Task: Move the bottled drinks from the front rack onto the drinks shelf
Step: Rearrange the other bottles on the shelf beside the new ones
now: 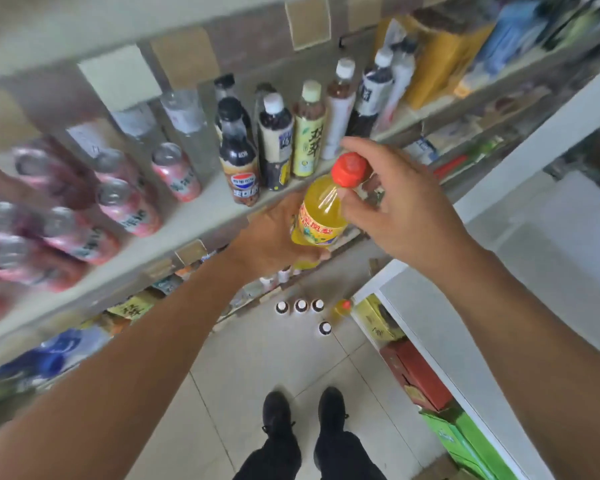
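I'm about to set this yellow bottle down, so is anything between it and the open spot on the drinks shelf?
Nothing visible blocks it. The yellow bottle, held by the left hand and right hand, hangs at the drinks shelf edge. Bare shelf lies between the pink cans and the cola bottle.

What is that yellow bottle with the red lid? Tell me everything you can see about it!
The yellow drink bottle looks like clear plastic filled with yellow juice. It has a red screw cap, still on, and a yellow label with red writing around its middle. It is tilted, cap pointing up and right, held in the air in front of the drinks shelf. The left hand grips its lower body, and the right hand pinches its neck just below the cap.
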Demonstrator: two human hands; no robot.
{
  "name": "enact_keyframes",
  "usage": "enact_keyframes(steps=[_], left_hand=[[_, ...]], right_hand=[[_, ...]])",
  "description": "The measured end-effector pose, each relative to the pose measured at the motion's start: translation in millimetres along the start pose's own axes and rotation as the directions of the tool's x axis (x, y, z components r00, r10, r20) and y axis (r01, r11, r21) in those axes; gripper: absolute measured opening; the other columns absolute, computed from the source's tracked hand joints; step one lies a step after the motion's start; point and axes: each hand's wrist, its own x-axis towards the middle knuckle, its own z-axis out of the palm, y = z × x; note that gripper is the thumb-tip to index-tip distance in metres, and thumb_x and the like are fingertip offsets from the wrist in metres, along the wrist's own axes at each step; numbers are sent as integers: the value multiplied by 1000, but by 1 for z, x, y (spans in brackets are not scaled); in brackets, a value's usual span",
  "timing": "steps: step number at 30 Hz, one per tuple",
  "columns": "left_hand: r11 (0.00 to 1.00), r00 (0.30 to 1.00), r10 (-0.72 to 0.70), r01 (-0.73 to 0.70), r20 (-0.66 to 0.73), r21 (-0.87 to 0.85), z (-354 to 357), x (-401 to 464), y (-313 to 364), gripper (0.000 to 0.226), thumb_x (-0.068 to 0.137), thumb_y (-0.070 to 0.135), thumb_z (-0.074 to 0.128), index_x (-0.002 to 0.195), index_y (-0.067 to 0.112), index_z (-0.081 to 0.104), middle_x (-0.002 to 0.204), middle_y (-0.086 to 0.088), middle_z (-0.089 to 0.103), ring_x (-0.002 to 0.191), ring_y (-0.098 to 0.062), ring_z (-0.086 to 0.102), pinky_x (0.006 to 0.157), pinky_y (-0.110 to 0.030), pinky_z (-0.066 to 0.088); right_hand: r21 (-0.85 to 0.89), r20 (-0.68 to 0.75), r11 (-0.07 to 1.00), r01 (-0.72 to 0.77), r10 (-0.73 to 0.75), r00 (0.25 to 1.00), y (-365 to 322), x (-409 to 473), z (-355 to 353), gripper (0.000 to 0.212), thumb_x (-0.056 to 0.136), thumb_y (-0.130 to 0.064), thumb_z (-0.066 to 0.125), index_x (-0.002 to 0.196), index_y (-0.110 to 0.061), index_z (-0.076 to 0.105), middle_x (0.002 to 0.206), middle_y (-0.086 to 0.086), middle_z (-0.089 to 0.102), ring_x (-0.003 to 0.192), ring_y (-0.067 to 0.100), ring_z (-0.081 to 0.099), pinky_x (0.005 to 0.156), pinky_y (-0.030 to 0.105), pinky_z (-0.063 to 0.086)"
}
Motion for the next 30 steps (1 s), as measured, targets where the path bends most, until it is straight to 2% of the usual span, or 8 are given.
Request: enact_keyframes(steps=[2, 5, 7, 12, 16, 20, 23, 30], left_hand=[[998, 998, 54, -55, -6, -24, -23, -5, 24, 77, 71, 20, 89, 136, 20, 47, 121, 7, 65, 109, -5, 61, 97, -26, 49], [991, 990, 119, -124, -75, -58, -49, -15, 60, 74, 69, 25, 90, 131, 19, 49, 114, 8, 68, 104, -7, 64, 93, -25, 51], [980, 978, 160, -173, -135, -94, -63, -24, 80, 77, 64, 36, 90, 128, 22, 50, 112, 9, 70, 104, -10, 66, 95, -37, 53], [925, 944, 200, -271, -264, -266, -87, -41, 120, 79, 58, 38, 88, 126, 21, 50, 111, 2, 71, 105, -18, 68, 92, -46, 55], [873, 909, 211, -340, -358, -349, -106, -46, 146, 63, 69, 21, 83, 123, 13, 52, 104, 4, 73, 96, -10, 68, 83, -27, 55], [861, 843, 127, -355, -522, -364, -120, -39, 164, 67, 65, 40, 83, 118, 11, 54, 102, -9, 71, 92, -19, 69, 88, -45, 57], [881, 825, 99, -333, -557, -337, -130, -29, 172, 69, 70, 51, 80, 118, 12, 50, 99, -5, 70, 94, -25, 69, 86, -52, 56], [861, 840, 26, -295, -543, -415, -149, -9, 185, 37, 90, 44, 57, 116, 22, 43, 101, 6, 65, 86, -3, 66, 75, -24, 54]], right_hand=[[41, -19, 999, 24, -23, 1000, -27, 15, -21, 53, 85, -28, 64, 137, -21, 52, 115, -1, 61, 89, 8, 53, 83, 21, 43], [156, -110, 984, 85, -68, 992, -60, 34, -47, 50, 87, -27, 63, 135, -23, 51, 119, -13, 60, 102, 7, 59, 89, 27, 50], [180, -177, 978, 106, -74, 981, -77, 43, -59, 49, 90, -27, 63, 136, -24, 48, 118, -17, 58, 107, 3, 58, 89, 29, 52], [316, -264, 942, 115, -29, 964, -104, 38, -63, 54, 98, -28, 55, 146, -28, 31, 121, -25, 52, 109, -7, 55, 81, 10, 47], [384, -200, 923, 33, 48, 979, -106, 28, -46, 47, 94, -38, 41, 141, -37, 34, 124, -24, 51, 108, -3, 57, 87, 18, 46], [400, -72, 916, 31, -2, 997, -111, 27, -30, 46, 93, -40, 48, 137, -46, 36, 133, -23, 51, 123, -2, 50, 93, 40, 52], [395, -14, 918, 23, -19, 1000, -115, 39, -26, 62, 89, -52, 57, 144, -37, 33, 135, -18, 52, 123, 1, 51, 95, 40, 51], [409, -10, 912, -23, 29, 1000, -112, 89, -25, 69, 80, -57, 68, 139, -37, 37, 121, -21, 59, 104, -5, 59, 85, 24, 53]])
